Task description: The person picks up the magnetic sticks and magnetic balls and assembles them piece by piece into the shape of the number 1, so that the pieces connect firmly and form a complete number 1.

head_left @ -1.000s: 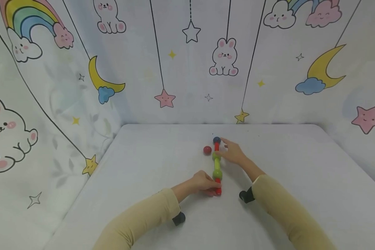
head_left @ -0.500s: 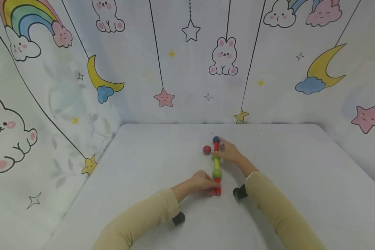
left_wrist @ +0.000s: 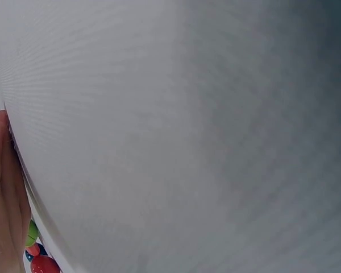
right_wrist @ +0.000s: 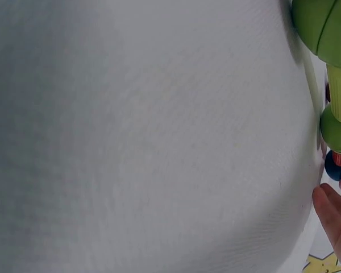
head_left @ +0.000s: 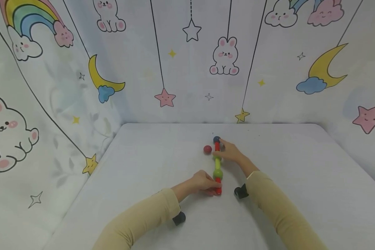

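Observation:
A straight chain of toy balls and rods lies on the white table: a blue ball (head_left: 217, 139) at the far end, a red rod (head_left: 217, 146), a green ball (head_left: 216, 157), a yellow-green rod (head_left: 217, 164), another green ball (head_left: 217, 174) and a near red rod (head_left: 218, 190). My left hand (head_left: 203, 182) pinches that near rod between thumb and fingers. At the far end my right hand (head_left: 231, 151) spans the chain, forefinger at the blue ball and thumb on the far green ball. The right wrist view shows its fingers (right_wrist: 332, 213) beside the blue ball.
A loose red ball (head_left: 207, 149) lies just left of the chain's far part. Black wrist cameras hang under both sleeves, the left one (head_left: 179, 218) and the right one (head_left: 241, 192) close over the table. Behind stands a patterned cloth backdrop (head_left: 187, 69).
My right forearm has shifted a little left, and its fingers have drawn in on the chain's far end. My left hand keeps its grip on the near red rod.

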Demonstrator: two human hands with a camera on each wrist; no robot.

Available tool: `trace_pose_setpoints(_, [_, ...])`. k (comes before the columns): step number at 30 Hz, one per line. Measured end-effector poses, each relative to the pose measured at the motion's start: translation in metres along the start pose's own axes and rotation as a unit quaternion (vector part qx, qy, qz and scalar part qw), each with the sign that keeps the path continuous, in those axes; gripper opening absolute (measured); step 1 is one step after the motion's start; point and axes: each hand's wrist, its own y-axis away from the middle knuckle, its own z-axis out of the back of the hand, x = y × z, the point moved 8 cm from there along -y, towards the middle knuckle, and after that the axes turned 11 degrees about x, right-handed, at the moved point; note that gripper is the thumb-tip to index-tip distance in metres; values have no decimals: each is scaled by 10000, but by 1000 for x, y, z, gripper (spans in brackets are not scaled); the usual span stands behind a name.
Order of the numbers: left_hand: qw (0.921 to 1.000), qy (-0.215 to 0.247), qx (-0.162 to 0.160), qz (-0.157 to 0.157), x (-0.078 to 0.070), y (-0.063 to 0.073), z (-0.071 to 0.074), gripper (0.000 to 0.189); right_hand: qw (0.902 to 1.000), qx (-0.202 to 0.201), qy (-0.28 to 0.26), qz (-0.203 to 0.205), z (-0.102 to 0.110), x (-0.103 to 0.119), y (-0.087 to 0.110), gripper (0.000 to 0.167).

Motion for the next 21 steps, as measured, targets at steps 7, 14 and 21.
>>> trace_pose_setpoints(7, [10000,-80,-22,7,-1,-1,0,18,10000,-2,29,31,0,0,0,78])
trace_pose_setpoints(14, [9997,-233,-39,80,-3,2,1,19,10000,-70,-9,44,1,-3,0,79])
trace_pose_setpoints(21, [9994,-323,-123,10,-3,0,2,19,9995,-204,-102,223,2,-3,11,75])
